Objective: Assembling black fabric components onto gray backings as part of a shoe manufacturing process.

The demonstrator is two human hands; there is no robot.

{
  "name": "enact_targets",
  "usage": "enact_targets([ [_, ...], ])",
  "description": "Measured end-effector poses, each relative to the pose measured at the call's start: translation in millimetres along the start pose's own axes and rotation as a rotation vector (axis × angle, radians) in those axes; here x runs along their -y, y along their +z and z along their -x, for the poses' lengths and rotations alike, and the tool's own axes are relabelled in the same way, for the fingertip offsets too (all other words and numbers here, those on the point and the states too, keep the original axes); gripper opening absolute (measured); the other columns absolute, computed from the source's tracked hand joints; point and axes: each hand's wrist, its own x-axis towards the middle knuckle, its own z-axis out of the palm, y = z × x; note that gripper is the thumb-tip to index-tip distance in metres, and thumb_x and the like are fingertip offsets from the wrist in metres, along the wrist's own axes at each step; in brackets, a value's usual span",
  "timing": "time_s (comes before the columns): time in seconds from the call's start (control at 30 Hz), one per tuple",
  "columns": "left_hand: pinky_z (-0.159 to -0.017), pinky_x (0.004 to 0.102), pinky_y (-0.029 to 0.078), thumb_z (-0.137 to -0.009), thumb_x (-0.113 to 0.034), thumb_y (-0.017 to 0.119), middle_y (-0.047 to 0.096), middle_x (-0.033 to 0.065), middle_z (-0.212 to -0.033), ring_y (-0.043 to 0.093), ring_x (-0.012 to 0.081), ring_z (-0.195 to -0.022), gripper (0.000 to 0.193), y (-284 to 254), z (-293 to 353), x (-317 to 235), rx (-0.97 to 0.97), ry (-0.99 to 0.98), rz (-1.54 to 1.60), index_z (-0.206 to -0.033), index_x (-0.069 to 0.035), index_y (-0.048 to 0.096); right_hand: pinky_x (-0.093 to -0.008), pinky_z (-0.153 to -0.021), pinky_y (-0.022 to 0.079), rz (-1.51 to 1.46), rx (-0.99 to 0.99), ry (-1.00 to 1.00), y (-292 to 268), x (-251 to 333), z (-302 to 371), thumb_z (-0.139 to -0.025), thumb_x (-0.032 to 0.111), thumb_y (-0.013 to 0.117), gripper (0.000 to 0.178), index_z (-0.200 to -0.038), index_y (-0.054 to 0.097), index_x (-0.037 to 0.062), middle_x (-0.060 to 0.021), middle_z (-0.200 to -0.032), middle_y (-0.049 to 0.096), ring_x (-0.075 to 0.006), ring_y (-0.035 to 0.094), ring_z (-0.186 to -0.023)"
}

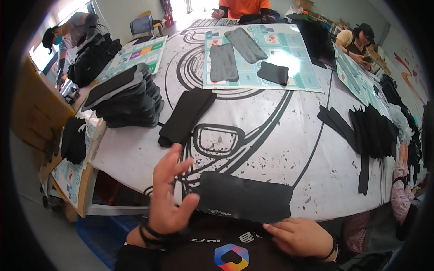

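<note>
A dark, rectangular fabric piece with rounded corners (246, 195) lies at the table's near edge, right in front of me. My left hand (172, 194) is raised beside its left end, fingers spread and holding nothing. At the lower right edge of the piece, my right hand (300, 237) has its fingers together and appears to pinch that edge; the thumb is hard to make out. Just beyond my left fingertips is a small stack of folded black pieces (189, 115). Farther left rises a tall stack of black and grey pieces (131, 97).
A patterned board (298, 81) at the far middle carries two grey pieces (224, 63) and a folded black piece (273, 73). Black strips (370, 131) lie in a bunch at right. Other people sit or stand around the white table (266, 153). A blue crate (97, 237) is below left.
</note>
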Motion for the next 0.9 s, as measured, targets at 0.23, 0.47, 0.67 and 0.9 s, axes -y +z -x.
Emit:
enact_targets([
  [0.23,-0.107,0.0486,-0.011,-0.092,-0.058,0.021,-0.019,0.0244,-0.146,-0.008,0.0393,-0.138,0.081,85,11,-3,0.083,0.66,0.464,-0.143,-0.005,-0.012,-0.0326,-0.075,0.053,-0.274,-0.65,-0.687,-4,14,-42,-0.083,0.013,0.056,0.022,-0.088,0.064,-0.0071,-0.0177,-0.083,0.067,-0.0255,0.065,-0.076],
  [0.47,-0.111,0.0443,0.004,-0.095,-0.048,0.032,0.014,0.0299,-0.145,0.012,0.0395,-0.137,0.07,62,4,-7,0.145,0.446,0.374,-0.143,0.0,0.017,-0.0378,-0.089,0.045,-0.29,-0.545,-0.459,0,-7,-31,-0.083,0.03,0.057,0.044,-0.115,0.056,-0.0002,-0.0156,-0.11,0.06,-0.0309,0.055,-0.108],
  [0.67,-0.106,0.0412,0.027,-0.088,-0.03,0.053,0.043,0.016,-0.134,0.039,0.0273,-0.128,0.054,74,3,5,0.674,0.338,-0.593,-0.131,0.001,0.042,-0.0436,-0.101,0.034,0.12,-0.596,0.028,12,-25,-28,-0.083,0.029,0.058,0.048,-0.118,0.053,-0.0031,-0.0169,-0.126,0.051,-0.0329,0.045,-0.12],
  [0.9,-0.106,0.0408,0.027,-0.09,-0.035,0.046,0.042,0.0173,-0.135,0.038,0.026,-0.128,0.056,89,10,16,0.637,0.304,-0.704,-0.133,0.001,0.038,-0.045,-0.102,0.031,0.183,-0.779,0.197,17,-16,-41,-0.084,0.025,0.057,0.052,-0.123,0.046,-0.0072,-0.024,-0.131,0.043,-0.0363,0.043,-0.121],
])
